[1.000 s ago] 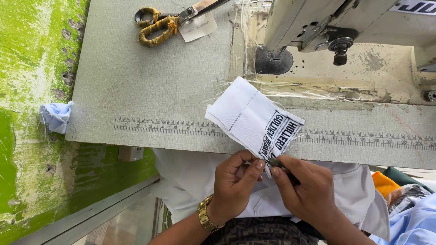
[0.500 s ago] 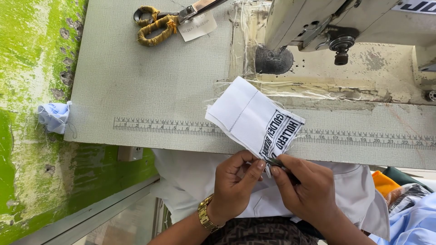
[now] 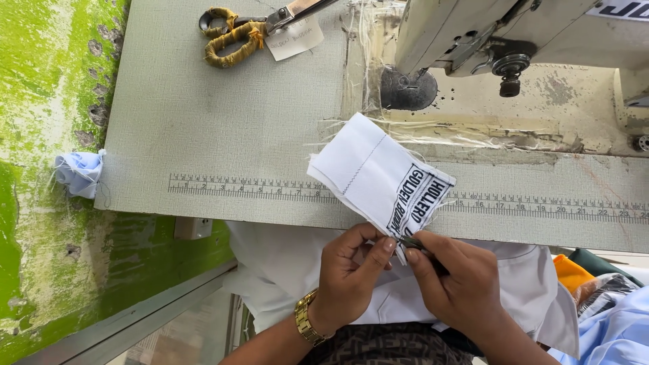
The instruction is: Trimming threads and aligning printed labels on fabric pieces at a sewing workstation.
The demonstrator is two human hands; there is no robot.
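A white fabric piece (image 3: 368,172) with a stitched seam line and a black-printed label sticks up over the table's front edge. My left hand (image 3: 348,274), with a gold watch on its wrist, pinches the fabric's lower edge. My right hand (image 3: 463,280) grips a small dark pointed tool (image 3: 414,245) whose tip rests on the same edge, right beside the left thumb. Both hands sit close together just below the table edge, over more white cloth (image 3: 284,263) in my lap.
A grey sewing table (image 3: 223,122) has a ruler strip (image 3: 250,188) printed along its front. Scissors (image 3: 233,37) with wrapped yellow handles lie at the back with a paper tag. The sewing machine (image 3: 514,40) stands at the back right. A pale blue scrap (image 3: 80,172) hangs at the left edge.
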